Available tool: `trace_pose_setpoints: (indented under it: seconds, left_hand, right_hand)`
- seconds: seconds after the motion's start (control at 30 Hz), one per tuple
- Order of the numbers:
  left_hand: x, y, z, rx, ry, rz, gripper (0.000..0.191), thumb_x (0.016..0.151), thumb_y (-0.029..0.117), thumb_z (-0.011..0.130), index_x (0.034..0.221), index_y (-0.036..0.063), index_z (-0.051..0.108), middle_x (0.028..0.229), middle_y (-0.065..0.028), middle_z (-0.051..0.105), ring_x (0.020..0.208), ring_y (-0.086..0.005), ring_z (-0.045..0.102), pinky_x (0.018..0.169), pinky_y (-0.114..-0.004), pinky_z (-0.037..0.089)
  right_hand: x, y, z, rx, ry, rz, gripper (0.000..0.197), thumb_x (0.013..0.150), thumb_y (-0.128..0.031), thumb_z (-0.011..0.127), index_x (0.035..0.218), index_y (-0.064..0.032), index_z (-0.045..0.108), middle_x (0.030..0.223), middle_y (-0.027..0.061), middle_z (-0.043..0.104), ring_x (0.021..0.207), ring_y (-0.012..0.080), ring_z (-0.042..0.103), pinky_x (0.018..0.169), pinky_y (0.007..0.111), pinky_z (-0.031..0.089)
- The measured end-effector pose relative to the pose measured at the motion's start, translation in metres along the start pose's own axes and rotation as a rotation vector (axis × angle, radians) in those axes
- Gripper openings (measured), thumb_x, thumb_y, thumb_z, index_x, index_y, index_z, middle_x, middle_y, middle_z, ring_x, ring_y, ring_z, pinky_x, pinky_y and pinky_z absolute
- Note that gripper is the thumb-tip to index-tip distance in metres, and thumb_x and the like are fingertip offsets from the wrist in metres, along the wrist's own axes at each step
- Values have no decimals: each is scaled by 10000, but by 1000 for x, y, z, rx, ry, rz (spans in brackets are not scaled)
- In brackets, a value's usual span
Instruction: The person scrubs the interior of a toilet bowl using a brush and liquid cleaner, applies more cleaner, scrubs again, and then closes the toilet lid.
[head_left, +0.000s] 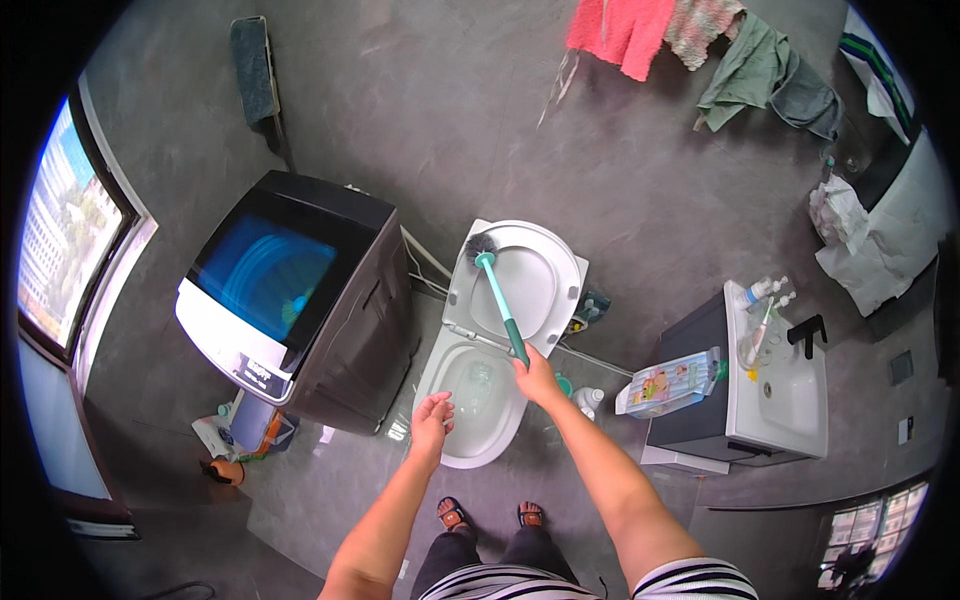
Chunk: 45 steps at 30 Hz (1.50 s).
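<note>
A toilet brush with a green handle and dark bristles is gripped at its handle end by my right hand. Its bristle head lies over the upper left of the raised toilet seat and lid. Below the hinge is the white toilet bowl, with water inside. My left hand is over the left rim of the bowl, holding nothing, its fingers loosely curled and apart. Whether it touches the rim I cannot tell.
At left stands a top-loading washing machine. White bottles stand right of the bowl. Further right, a wipes pack is at the side of the washbasin cabinet. Cloths hang at upper right.
</note>
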<state>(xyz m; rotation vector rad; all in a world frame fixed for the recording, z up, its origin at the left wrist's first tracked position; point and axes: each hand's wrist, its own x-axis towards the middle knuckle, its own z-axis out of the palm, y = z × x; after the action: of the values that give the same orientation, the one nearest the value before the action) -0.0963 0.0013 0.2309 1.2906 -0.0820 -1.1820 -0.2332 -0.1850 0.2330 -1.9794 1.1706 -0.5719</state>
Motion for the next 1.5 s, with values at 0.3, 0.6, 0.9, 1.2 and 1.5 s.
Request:
trace_pose_setpoints:
  seconds: [0.3, 0.6, 0.9, 1.2, 1.5]
  left_hand:
    - [9, -39, -23, 8, 46, -85, 141, 920, 148, 486, 1024, 139, 581, 811, 72, 536, 711, -23, 479, 638, -199, 414]
    - [19, -58, -24, 68, 60, -124, 136, 923, 152, 488, 1020, 148, 583, 811, 69, 534, 703, -27, 473, 639, -207, 423]
    - [33, -98, 38, 116, -21, -239, 144, 928, 147, 470, 1018, 142, 582, 806, 65, 530, 707, -37, 478, 642, -214, 427]
    - [68, -145, 134, 219, -43, -346, 141, 926, 165, 482, 1016, 155, 590, 815, 62, 534, 717, -40, 479, 658, -215, 424]
    - [139, -219, 227, 236, 5, -421, 122, 928, 213, 514, 1003, 179, 604, 822, 82, 547, 731, -31, 489, 674, -216, 410]
  right_hand:
    - [-4, 38, 47, -174, -180, 123, 454, 828, -188, 578, 1235, -24, 462, 998, 262, 604, 944, 413, 584, 806, 455, 475]
    - [-33, 84, 74, -134, -207, 164, 513, 823, -184, 573, 1289, -48, 406, 979, 259, 611, 915, 412, 595, 792, 467, 481]
    - [-99, 162, 16, -35, -129, 252, 434, 818, -184, 577, 1200, 1, 485, 921, 247, 621, 824, 371, 625, 740, 425, 493]
    - [-121, 245, -102, 190, -269, 808, 359, 834, -144, 530, 1168, -20, 483, 645, 66, 547, 458, 150, 516, 411, 313, 412]
    - [10, 410, -74, 34, -421, 875, 468, 703, -117, 514, 1155, 8, 511, 1113, 271, 562, 1077, 383, 534, 906, 419, 428]
